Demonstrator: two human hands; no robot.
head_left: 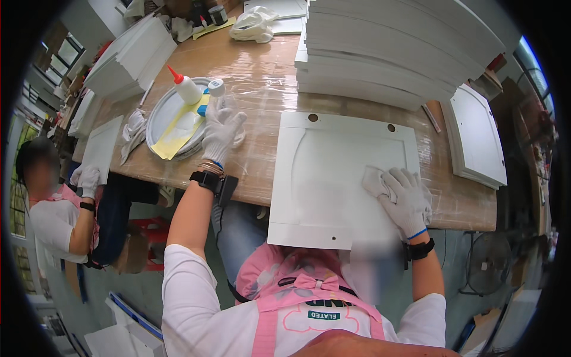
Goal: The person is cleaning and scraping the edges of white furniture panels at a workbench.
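Note:
A white cabinet-door-like panel with two round holes by its far edge lies in front of me, overhanging the table's near edge. My right hand, in a white glove, presses a folded white cloth onto the panel's right side. To the left, my gloved left hand reaches over the right rim of a round white lid. Its fingers close around a small white bottle, whose lower part they hide. On the lid stand a red-tipped white glue bottle and a yellow strip; blue pieces show beside my left fingers.
Tall stacks of white panels rise at the far right, with more panels at the right edge. Another stack stands far left. A crumpled cloth lies beside the lid. At left, a co-worker handles a white panel.

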